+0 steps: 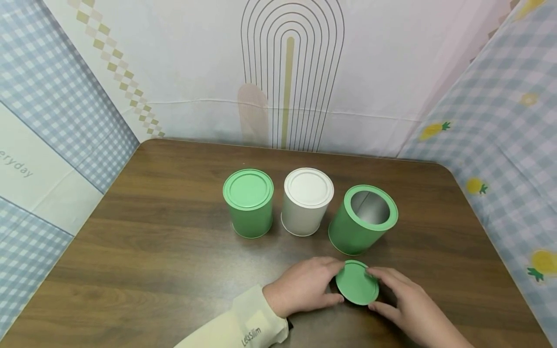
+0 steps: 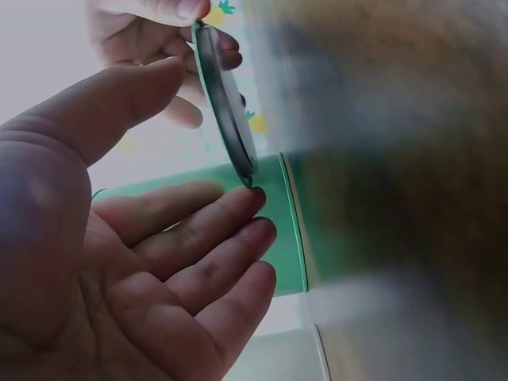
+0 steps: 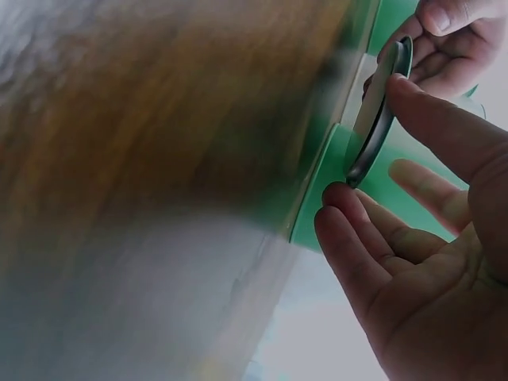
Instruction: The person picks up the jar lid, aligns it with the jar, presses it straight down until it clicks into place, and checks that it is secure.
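Observation:
A round green lid (image 1: 357,282) is held tilted just above the wooden table (image 1: 152,251), between both hands. My left hand (image 1: 337,284) pinches its left rim with thumb and fingers. My right hand (image 1: 372,290) pinches the right rim. Just behind them stands an open green tin (image 1: 363,220) with a bare metal inside. In the left wrist view the lid (image 2: 226,103) shows edge-on between my left hand (image 2: 214,135) and the other hand. The right wrist view shows the lid (image 3: 377,111) edge-on at my right hand (image 3: 363,141), in front of the green tin (image 3: 333,190).
A white tin (image 1: 306,200) with its lid on stands left of the open one. Further left is a closed green tin (image 1: 248,203). Patterned cloth walls (image 1: 500,121) close in the table on three sides.

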A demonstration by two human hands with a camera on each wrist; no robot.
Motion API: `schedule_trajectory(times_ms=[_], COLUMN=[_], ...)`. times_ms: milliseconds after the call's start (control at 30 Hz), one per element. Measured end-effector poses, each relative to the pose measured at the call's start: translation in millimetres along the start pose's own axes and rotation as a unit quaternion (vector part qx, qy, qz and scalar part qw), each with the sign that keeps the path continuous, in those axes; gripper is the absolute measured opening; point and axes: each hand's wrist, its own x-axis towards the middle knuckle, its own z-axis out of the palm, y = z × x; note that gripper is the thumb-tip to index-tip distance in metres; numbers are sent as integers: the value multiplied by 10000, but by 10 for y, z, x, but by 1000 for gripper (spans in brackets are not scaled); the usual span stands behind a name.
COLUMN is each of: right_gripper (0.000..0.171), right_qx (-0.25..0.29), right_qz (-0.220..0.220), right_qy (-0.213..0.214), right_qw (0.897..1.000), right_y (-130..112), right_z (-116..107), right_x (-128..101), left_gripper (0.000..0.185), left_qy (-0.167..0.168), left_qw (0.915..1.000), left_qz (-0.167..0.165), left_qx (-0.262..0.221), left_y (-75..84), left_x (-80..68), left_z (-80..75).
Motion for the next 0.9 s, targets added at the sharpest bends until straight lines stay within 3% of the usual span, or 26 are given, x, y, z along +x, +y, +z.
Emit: schedule_trajectory(times_ms=[367,900], right_gripper=[66,63], right_qx=[512,484], right_qz=[42,-22], right_qy=[158,347], right_qw=[9986,9982], right_y=[-49,-90], right_z=[-74,-125], right_x=[18,12], left_gripper=[56,53], left_qy=[171,531], left_qw=[9998,9985], left_qz=[13,88], left_qx=[-92,-96], left_y=[1,-2], left_x=[7,1], left_z=[-21,-51])
